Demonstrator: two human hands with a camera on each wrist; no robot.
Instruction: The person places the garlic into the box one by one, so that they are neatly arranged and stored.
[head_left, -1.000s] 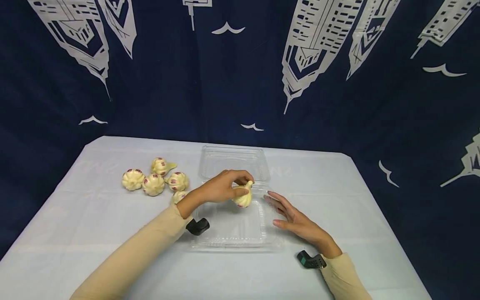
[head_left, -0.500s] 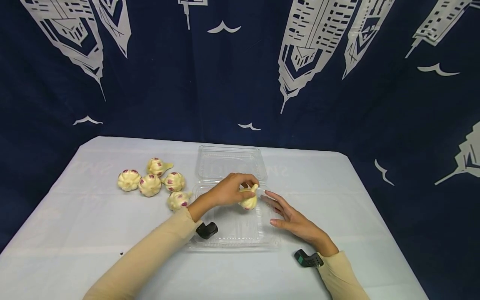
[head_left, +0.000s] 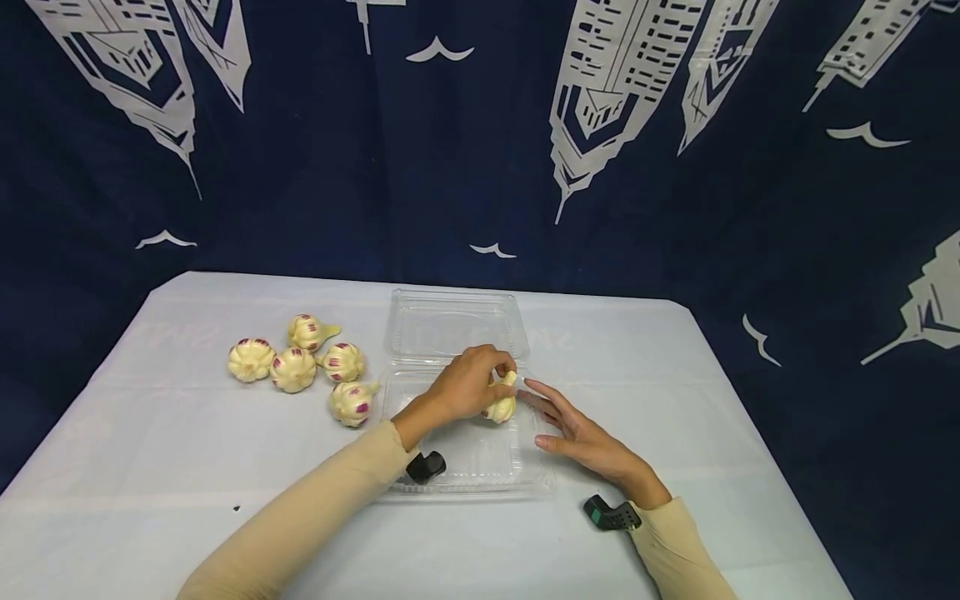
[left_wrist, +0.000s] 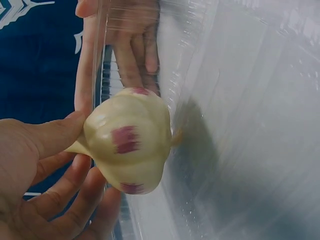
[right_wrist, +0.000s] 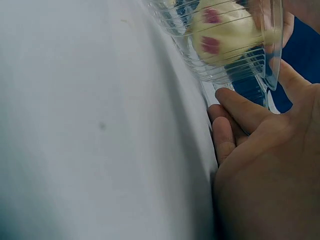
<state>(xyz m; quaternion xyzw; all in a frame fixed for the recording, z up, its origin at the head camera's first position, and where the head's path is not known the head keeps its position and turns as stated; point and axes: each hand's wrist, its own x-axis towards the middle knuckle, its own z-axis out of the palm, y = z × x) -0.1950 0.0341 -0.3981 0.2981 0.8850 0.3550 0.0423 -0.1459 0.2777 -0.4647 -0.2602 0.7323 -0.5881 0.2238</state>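
My left hand (head_left: 468, 385) pinches a garlic bulb (head_left: 500, 407) by its stem, inside the right half of a clear plastic clamshell container (head_left: 480, 479). In the left wrist view, thumb and fingers meet at the stem, and the pale bulb (left_wrist: 127, 140) with purple patches hangs close to the clear side wall. Whether it touches the container's floor I cannot tell. Just outside the right wall, my right hand (head_left: 588, 440) has its fingers extended, near or against that wall. Through the ribbed wall (right_wrist: 207, 72), the right wrist view shows the bulb.
Several garlic bulbs (head_left: 293, 370) lie grouped on the white table (head_left: 135, 442) left of the container. The container's lid (head_left: 456, 325) is folded back flat behind its base. A dark blue curtain (head_left: 315, 167) with white prints hangs behind the table.
My left hand has moved a little rightward and nearer to me, lowering the bulb into the container's right side. The right hand stays nearly still. The head view has shifted slightly.
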